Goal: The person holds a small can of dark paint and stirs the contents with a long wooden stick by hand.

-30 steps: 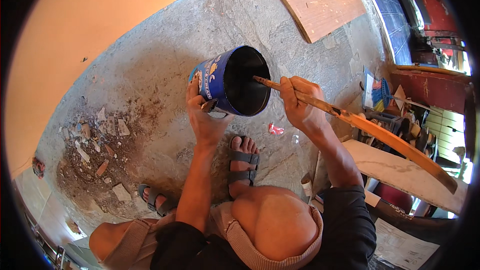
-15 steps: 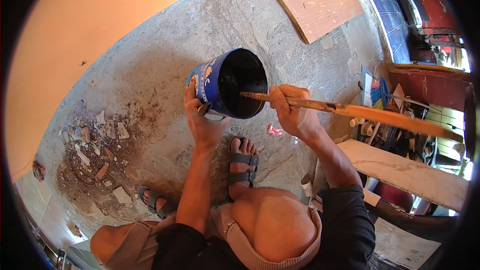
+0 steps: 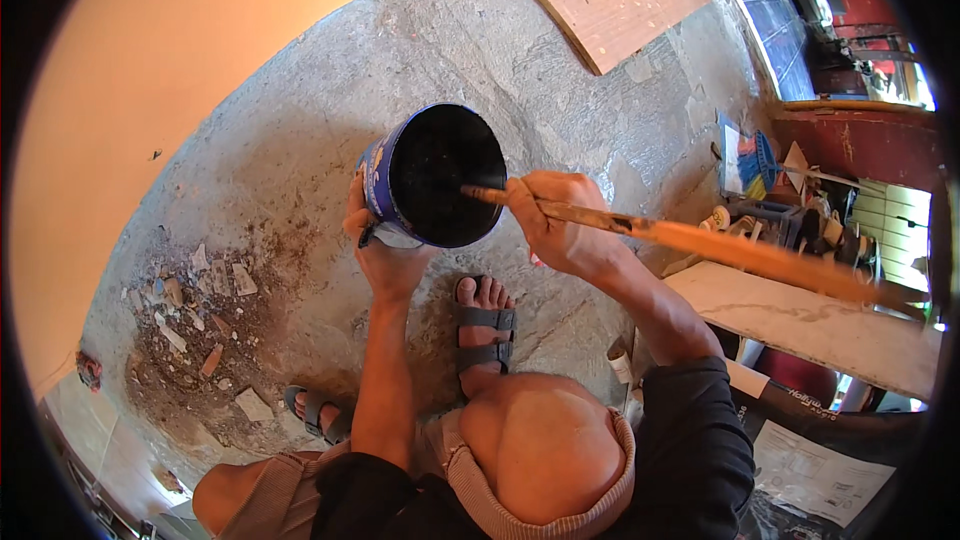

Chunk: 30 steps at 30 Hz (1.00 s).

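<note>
A blue round tub [image 3: 377, 178] is held up over the floor, its mouth tilted toward me and its inside dark. My left hand [image 3: 388, 262] is closed around its lower left side, fingers on the wall. A dark bit shows by those fingers, too small to name. My right hand [image 3: 562, 225] grips a long wooden stick [image 3: 720, 245] near its thin, stained end. That end reaches over the tub's mouth; whether it touches the inside cannot be made out. The thick orange-brown end points off to the right.
Broken rubble [image 3: 205, 310] lies on the concrete floor at the left, near the orange wall [image 3: 150, 70]. A wooden board [image 3: 620, 5] rests at the back. On the right are a pale plank [image 3: 800, 320], a blue broom head [image 3: 762, 158] and assorted clutter.
The tub has shifted a little left, and its mouth faces me more. My right hand and the stick have moved left along with it. The view has shifted slightly.
</note>
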### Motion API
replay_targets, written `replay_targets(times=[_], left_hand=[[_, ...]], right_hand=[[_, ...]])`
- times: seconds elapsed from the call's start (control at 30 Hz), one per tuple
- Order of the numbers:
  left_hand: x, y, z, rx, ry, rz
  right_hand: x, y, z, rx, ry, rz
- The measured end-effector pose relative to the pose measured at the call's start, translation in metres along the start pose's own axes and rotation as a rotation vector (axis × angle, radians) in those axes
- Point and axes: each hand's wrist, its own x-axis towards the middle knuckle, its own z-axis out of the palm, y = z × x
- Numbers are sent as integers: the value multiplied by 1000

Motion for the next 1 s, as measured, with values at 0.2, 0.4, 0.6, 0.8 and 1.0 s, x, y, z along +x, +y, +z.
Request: replay_targets(times=[0.2, 0.4, 0.6, 0.8, 1.0], left_hand=[[3, 1, 1, 13, 40, 106], [2, 4, -6, 61, -35, -19], [2, 1, -5, 125, 4, 66], [1, -4, -1, -1, 35, 70], [3, 1, -3, 16, 31, 87]], right_hand=[[4, -1, 1, -25, 37, -14], [-5, -15, 3, 122, -10, -35], [4, -6, 6, -54, 97, 3], [3, -4, 5, -3, 107, 23], [-2, -17, -1, 184, -74, 231]])
